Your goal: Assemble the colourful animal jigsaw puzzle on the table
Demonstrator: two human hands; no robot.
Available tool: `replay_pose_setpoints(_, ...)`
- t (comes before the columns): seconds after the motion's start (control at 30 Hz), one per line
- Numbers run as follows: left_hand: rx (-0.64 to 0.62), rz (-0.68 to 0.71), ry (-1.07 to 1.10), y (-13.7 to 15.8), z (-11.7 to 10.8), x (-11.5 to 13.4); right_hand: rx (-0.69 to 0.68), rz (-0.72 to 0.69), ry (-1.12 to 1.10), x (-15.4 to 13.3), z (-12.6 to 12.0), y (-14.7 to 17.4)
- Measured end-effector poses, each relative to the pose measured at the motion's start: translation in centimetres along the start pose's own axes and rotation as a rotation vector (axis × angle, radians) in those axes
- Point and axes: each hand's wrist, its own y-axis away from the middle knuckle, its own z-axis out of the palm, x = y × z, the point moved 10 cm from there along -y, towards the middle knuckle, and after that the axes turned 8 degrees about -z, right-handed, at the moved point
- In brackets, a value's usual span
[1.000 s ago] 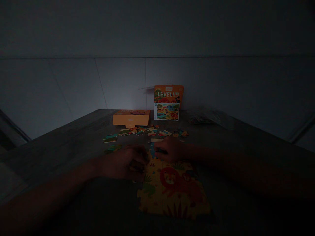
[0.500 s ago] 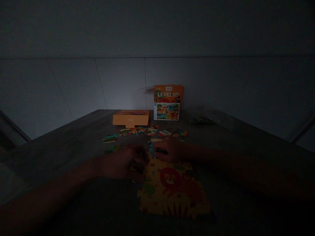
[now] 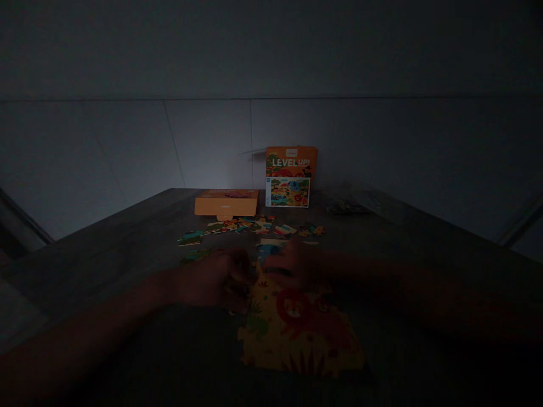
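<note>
The scene is very dark. A partly joined jigsaw puzzle (image 3: 305,339) with a red lion on yellow lies flat on the table, close to me. At its upper left edge is my left hand (image 3: 214,280), its fingers bent and closed around what looks like a puzzle piece, mostly hidden in shadow. My right hand (image 3: 292,263) rests over the puzzle's top edge with fingers curled down; whatever lies under them cannot be made out. Just beyond it shows a blue puzzle section (image 3: 268,250), partly covered by this hand.
Loose puzzle pieces (image 3: 261,226) lie scattered past my hands, with green-blue pieces (image 3: 190,238) on the left. Behind them are an orange box (image 3: 227,206) lying down and an upright "LEVEL UP!" box (image 3: 292,164) bearing a picture card (image 3: 288,192). A clear plastic bag (image 3: 373,204) lies at right.
My right hand has shifted slightly toward me, over the puzzle's top edge, uncovering more of the blue section. The left hand has barely moved.
</note>
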Motion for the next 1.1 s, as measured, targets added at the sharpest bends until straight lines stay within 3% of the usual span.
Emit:
replay_pose_setpoints(0.2,-0.014,-0.002,0.026,-0.1,0.2,-0.5,-0.099,-0.118,-0.172,-2.7,0.1,-0.4)
replay_pose_setpoints(0.53,-0.031,0.006,0.044,-0.1,0.5,-0.5,-0.183,-0.12,-0.135,-2.4,1.0,-0.3)
replay_pose_setpoints(1.1,-0.024,0.029,0.018,0.0,0.2,-0.2,-0.19,-0.113,-0.143,-2.5,0.7,-0.4)
